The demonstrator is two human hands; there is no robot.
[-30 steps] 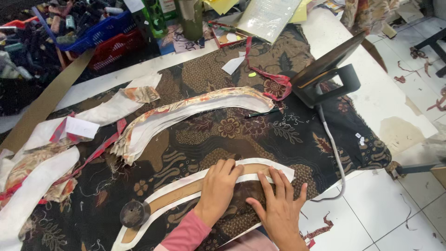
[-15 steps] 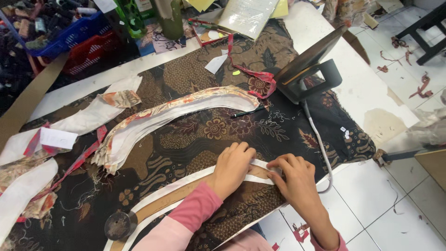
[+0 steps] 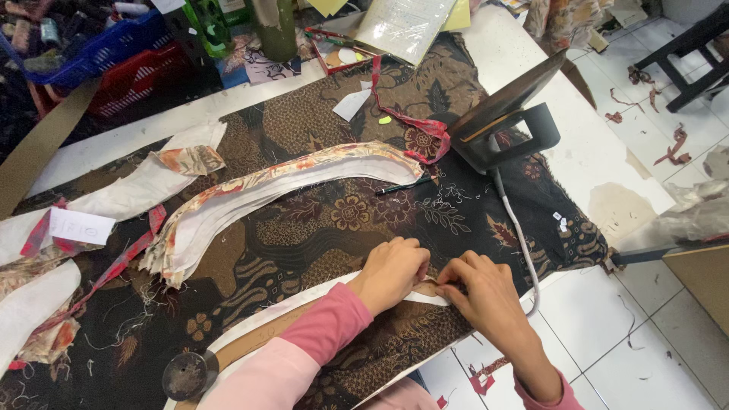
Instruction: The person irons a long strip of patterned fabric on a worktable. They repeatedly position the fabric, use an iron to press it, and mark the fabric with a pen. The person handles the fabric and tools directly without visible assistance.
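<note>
Dark batik cloth [image 3: 319,228], prob. brown-black.

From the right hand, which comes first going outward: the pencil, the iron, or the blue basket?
1. Pencil, just beyond the right hand, on the dark patterned cloth.
2. Iron, farther up, standing on end at right.
3. Blue basket, far top-left corner.

your left hand [image 3: 393,271] and right hand [image 3: 480,285] meet on the curved strip's [image 3: 304,315] right end | iron [image 3: 505,114] behind-right | stacked strips [image 3: 266,190] behind-left | round weight [image 3: 186,374] far left on the strip
</note>
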